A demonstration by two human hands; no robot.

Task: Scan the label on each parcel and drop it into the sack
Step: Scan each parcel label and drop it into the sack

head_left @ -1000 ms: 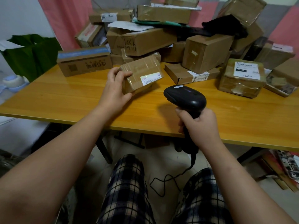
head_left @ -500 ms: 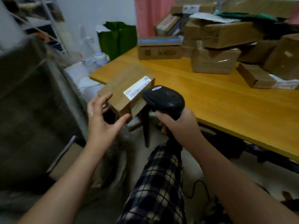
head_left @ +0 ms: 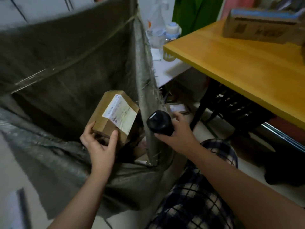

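A small brown cardboard parcel (head_left: 113, 113) with a white label on top hangs over the open mouth of the big grey-green sack (head_left: 66, 63). My left hand (head_left: 100, 142) holds its near end between thumb and fingers. To the right, my right hand (head_left: 179, 131) grips the black barcode scanner (head_left: 159, 123), which sits just outside the sack's frayed right edge. Deep in the sack, dim shapes of other parcels show below the held one.
The yellow wooden table (head_left: 239, 63) stands at the right with a long cardboard box (head_left: 262, 25) on it. Bottles (head_left: 171, 30) and a green bag (head_left: 196, 12) lie beyond the table corner. A black chair frame is under the table. My plaid-trousered legs are below.
I have turned left from the table to the sack. My left hand has carried the parcel off the table and down over the sack's opening; the scanner has come along beside it.
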